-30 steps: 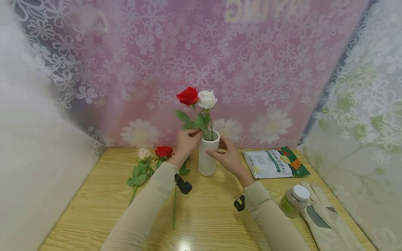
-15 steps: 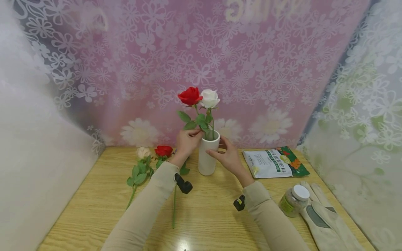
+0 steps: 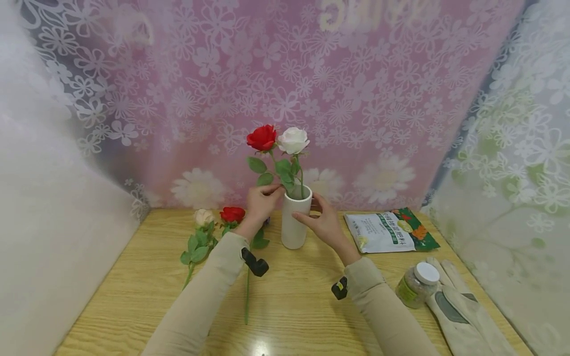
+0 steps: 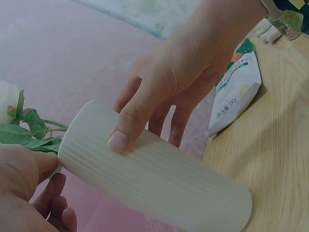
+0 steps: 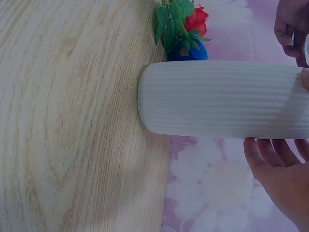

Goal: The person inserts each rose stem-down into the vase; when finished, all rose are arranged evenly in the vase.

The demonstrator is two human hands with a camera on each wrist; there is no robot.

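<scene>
A white ribbed vase (image 3: pixel 295 227) stands upright on the table. Its mouth holds a red rose (image 3: pixel 261 138) leaning left and a white rose (image 3: pixel 293 141) beside it, their lower stems hidden inside. At the left of the rim, my left hand (image 3: pixel 263 201) pinches the red rose low down among its leaves; in the left wrist view its thumb and finger are right at the rim. My right hand (image 3: pixel 324 220) grips the vase's upper right side, thumb in front and fingers behind.
On the left lie a cream rose (image 3: pixel 204 217), a red rose (image 3: pixel 232 214) and a blue flower (image 5: pixel 193 50). A fertilizer bag (image 3: pixel 378 232) lies at the back right, nearer a white-capped jar (image 3: pixel 416 287) and gloves (image 3: pixel 467 316). A pink flowered curtain (image 3: pixel 222 99) hangs behind.
Both rose heads swung slightly right, then back left, the red one farther. My left hand has shifted a little left with them. The vase and right hand have stayed put.
</scene>
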